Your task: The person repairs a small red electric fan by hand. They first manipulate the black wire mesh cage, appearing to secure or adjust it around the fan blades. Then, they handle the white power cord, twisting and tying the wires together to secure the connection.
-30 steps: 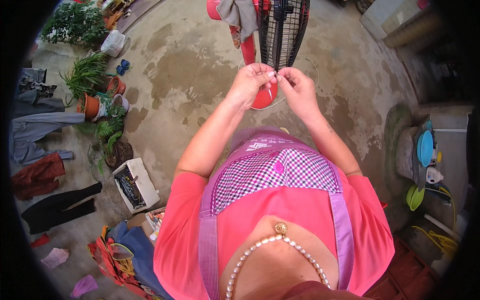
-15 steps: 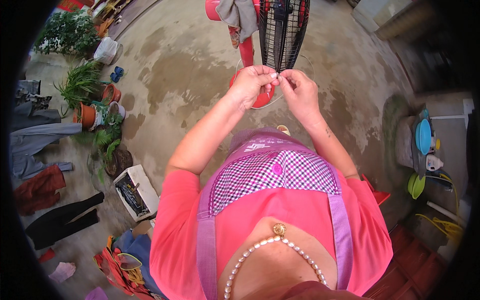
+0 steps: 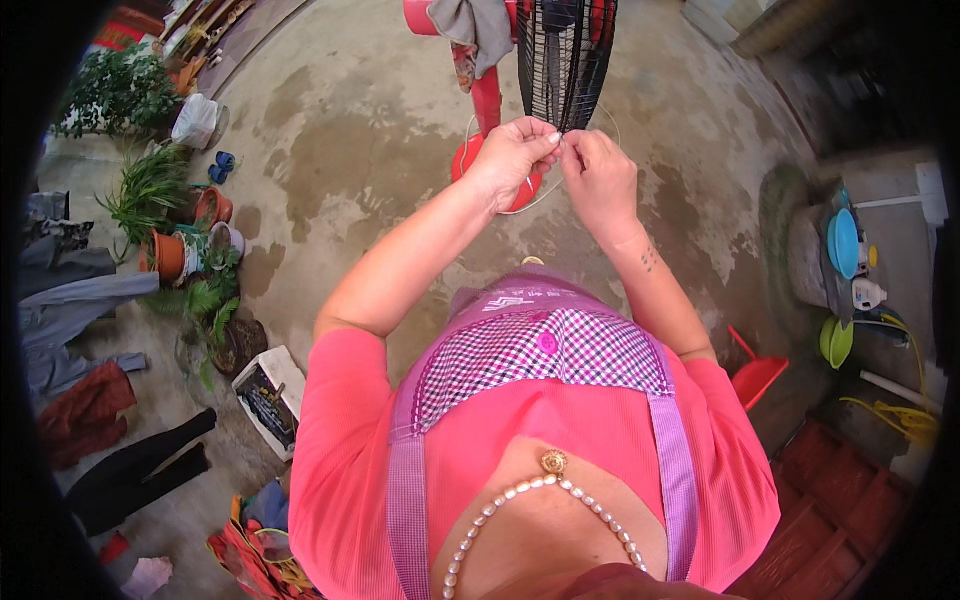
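Both the left hand (image 3: 514, 160) and right hand (image 3: 604, 180) pinch narrowly at the black fan grille (image 3: 562, 75); I cannot tell what they hold. Gray cloth (image 3: 482, 35) hangs beyond the left hand.

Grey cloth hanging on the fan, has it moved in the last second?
No. The grey cloth hangs in the same place against the red fan post; only the view shifted slightly.

Left of me, potted plants (image 3: 150, 190), blue slippers (image 3: 222, 166), a white box (image 3: 288, 372) holding dark items, and a black garment (image 3: 135, 485); right of me, a blue basin (image 3: 843, 244) near a green basin (image 3: 837, 342), a yellow hose (image 3: 905, 422) and a red dustpan (image 3: 760, 381).
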`<state>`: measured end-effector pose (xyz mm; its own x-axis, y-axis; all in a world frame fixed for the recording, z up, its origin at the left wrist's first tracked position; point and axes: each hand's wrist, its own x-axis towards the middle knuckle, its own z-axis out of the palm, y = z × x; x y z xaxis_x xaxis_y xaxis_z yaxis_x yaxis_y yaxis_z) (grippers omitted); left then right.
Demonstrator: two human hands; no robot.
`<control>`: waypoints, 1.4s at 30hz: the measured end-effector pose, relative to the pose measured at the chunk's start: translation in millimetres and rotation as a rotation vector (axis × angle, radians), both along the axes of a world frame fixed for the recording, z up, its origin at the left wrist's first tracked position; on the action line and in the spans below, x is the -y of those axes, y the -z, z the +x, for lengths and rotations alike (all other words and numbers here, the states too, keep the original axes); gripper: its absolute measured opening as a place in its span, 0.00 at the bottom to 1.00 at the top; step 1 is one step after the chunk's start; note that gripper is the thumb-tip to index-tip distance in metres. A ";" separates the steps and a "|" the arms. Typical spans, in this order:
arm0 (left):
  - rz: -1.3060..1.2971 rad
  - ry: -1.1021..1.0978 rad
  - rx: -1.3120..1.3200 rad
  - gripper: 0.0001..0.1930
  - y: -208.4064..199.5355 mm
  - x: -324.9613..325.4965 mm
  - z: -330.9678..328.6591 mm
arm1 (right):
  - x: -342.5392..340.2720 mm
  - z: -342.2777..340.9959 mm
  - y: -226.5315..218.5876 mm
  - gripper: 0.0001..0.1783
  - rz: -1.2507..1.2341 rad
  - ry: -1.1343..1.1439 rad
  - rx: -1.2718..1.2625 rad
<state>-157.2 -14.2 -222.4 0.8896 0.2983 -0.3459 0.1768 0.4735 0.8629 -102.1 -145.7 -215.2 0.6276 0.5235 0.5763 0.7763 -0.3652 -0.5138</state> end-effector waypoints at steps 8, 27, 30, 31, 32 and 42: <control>-0.089 -0.059 0.030 0.03 -0.9 -0.5 -1.8 | 1.1 3.3 -0.5 0.04 0.076 -0.019 -0.148; -0.322 -0.095 0.116 0.04 -17.5 5.6 -2.4 | 28.5 4.4 4.2 0.08 0.086 -0.274 -0.582; -0.205 -0.035 0.023 0.04 -14.7 1.7 0.2 | 35.0 15.5 -2.0 0.08 0.233 -0.265 -0.943; -0.131 -0.004 0.011 0.05 -12.1 1.0 0.5 | 35.6 18.8 -1.4 0.07 0.375 -0.285 -1.040; -0.057 0.026 -0.001 0.05 -10.4 0.3 0.7 | 36.4 21.2 -1.8 0.08 0.380 -0.281 -1.017; 0.051 0.005 0.015 0.05 -4.8 -0.9 3.0 | 40.3 23.5 21.0 0.12 0.480 -0.313 -1.109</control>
<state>-154.2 -13.3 -217.6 0.8960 0.3110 -0.3169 0.1654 0.4284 0.8883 -78.6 -186.0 -236.1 0.7836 0.6212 -0.0101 -0.1411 0.1621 -0.9766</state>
